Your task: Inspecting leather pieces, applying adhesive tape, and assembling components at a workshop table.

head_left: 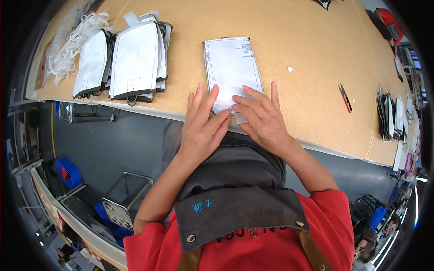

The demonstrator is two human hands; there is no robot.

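A white flat panel (231,67) with dark edging and printed lines lies on the table in front of me, its near end under my fingers. My left hand (201,128) rests at its near left corner, fingers stretched out and apart, the thumb reaching toward the near edge. Across the near right part my right hand (264,119) lies with spread fingers touching the sheet. A small pale strip (240,119) sticks out at the near edge, beside my right thumb. I see nothing gripped in either hand.
Stacks of similar dark-edged white panels (134,63) stand at left, beside a heap of white strips (74,45). Right of me lie red-handled snips (346,99) and a small white piece (290,69). More panels (392,115) sit at the far right. A metal-framed stool (124,198) stands behind left.
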